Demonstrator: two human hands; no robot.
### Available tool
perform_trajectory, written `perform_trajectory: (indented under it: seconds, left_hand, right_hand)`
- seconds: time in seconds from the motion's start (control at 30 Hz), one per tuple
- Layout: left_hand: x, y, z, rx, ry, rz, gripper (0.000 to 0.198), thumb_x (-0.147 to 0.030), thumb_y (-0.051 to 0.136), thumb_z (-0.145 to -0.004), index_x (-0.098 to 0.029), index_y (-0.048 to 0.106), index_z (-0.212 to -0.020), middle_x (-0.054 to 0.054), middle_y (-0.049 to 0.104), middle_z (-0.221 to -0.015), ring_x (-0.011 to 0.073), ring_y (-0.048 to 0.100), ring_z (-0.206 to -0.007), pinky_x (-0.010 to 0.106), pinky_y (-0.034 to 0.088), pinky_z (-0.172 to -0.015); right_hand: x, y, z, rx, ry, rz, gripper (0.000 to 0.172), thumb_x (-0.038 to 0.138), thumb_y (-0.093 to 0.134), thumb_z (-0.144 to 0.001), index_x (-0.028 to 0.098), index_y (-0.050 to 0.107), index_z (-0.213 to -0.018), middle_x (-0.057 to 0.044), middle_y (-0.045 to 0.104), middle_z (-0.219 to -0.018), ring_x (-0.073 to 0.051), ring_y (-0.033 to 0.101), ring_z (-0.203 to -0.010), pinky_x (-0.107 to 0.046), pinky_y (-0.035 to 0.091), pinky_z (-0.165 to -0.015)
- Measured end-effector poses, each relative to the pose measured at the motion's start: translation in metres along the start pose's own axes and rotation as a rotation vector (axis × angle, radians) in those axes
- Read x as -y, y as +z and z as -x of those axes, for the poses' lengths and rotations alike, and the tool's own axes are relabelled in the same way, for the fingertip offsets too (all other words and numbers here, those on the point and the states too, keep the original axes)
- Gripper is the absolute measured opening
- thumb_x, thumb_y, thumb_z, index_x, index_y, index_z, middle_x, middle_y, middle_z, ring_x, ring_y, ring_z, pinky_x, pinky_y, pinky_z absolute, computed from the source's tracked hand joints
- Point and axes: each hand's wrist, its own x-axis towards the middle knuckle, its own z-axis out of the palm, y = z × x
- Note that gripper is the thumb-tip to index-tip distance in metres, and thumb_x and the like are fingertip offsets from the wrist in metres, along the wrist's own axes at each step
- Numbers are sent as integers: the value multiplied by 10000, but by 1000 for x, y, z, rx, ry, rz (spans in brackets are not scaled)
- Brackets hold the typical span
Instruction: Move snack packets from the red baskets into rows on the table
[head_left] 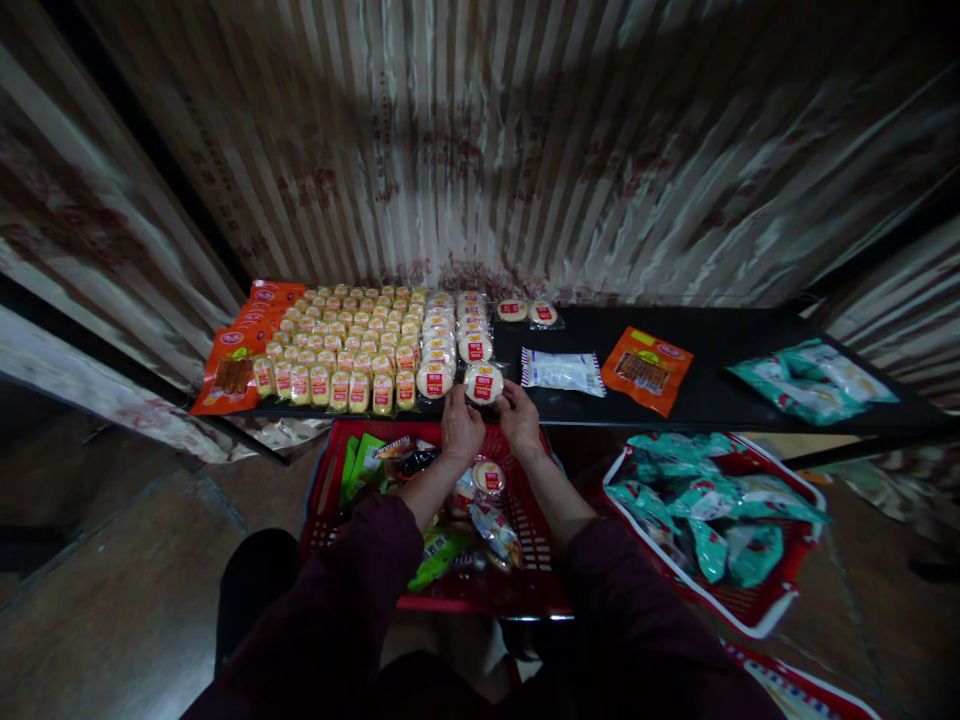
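My left hand [460,424] and my right hand [519,418] meet at the front edge of a black shelf [720,395]. Both sets of fingers touch a round pale snack pack with a red label [484,383] that lies at the front of a column of like packs. The fingers are curled on its near edge. Left of it stand rows of small yellow packs [345,345] with red labels. Below my hands a red basket [324,490] holds mixed packets, one round pack [489,476] among them.
Orange flat packs [232,365] lie at the shelf's left end. A clear white packet [561,370], an orange packet [646,369] and teal bags [814,380] lie to the right. A second red basket [780,600] with teal bags stands lower right. Striped curtain behind.
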Motion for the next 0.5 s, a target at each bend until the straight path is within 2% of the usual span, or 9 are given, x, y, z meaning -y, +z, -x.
perform_trajectory:
  seconds: [0.33,0.5]
  left_hand:
    - [8,21,-14,34,32,-27,540,-37,463,-720,-94,513,-1254,172,428,-1411,260,384,-1336,400,309,-1142]
    - [6,27,-21,51,35,-31,594,-67,491,-717,-75,468,-1311,179,387,-1447,281,321,-1374,410,261,-1164]
  right_hand:
    - [12,3,-19,-31,-26,226,391,228,479,-770,149,605,-1132,-99,701,-964,-213,643,-853,-383,499,-829]
    - [15,5,-24,4,-76,295,434,328,545,-785,168,580,-1187,-96,699,-1006,-221,639,-863,-383,496,-832]
